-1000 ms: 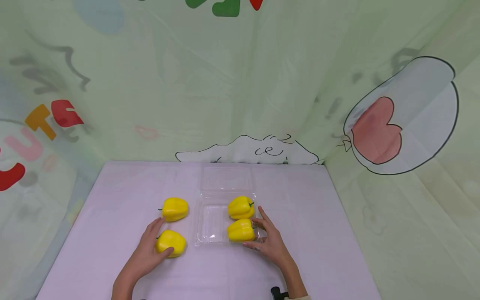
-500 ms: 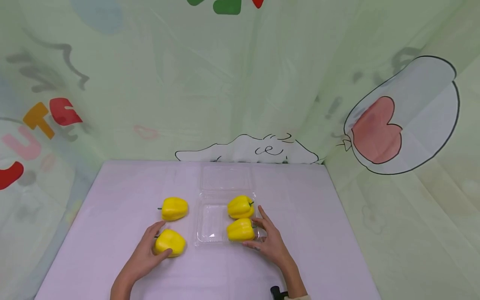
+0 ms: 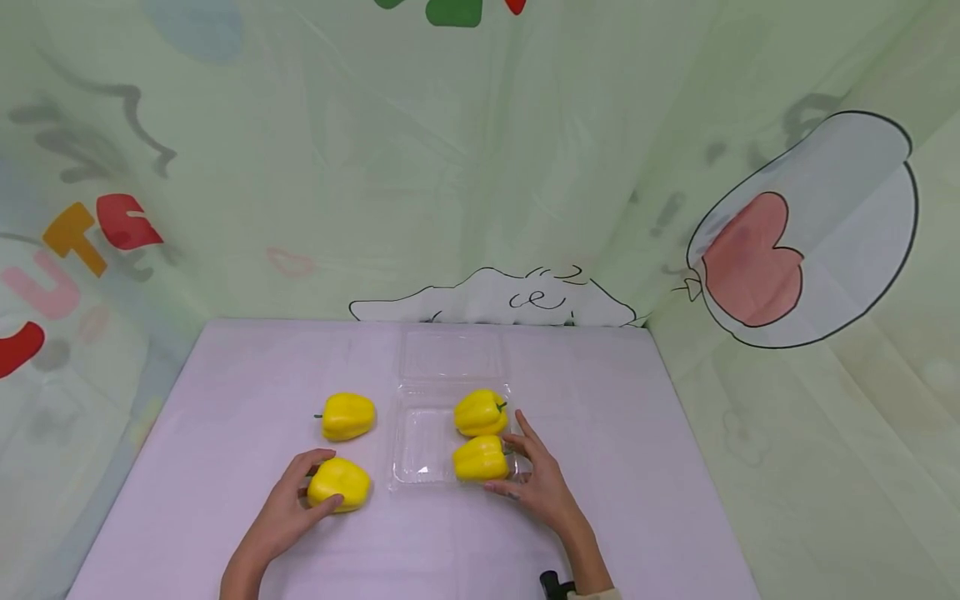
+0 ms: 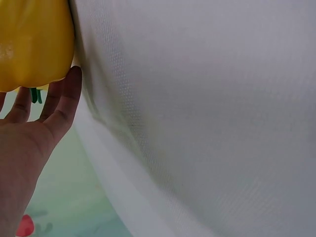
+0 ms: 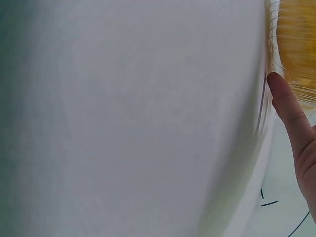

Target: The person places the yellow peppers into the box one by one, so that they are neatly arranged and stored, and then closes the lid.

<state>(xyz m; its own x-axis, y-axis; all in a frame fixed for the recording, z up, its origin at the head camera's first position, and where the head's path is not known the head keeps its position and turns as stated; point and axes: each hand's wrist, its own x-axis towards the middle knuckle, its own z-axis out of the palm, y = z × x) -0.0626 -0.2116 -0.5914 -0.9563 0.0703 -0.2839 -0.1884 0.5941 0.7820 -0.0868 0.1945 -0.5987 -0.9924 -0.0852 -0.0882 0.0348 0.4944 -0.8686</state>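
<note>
at lower left, a left hand (image 3: 285, 506) clasps a yellow pepper (image 3: 341, 483) between thumb and fingers, seemingly to stop it rolling, while the right hand (image 3: 543, 493), its grip unclear, apparently steadies a clear container (image 3: 423, 450) at lower center.

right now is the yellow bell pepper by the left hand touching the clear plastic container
Apart. The head view shows a strip of pale tablecloth between the yellow bell pepper and the near edge of the clear plastic container.
</note>
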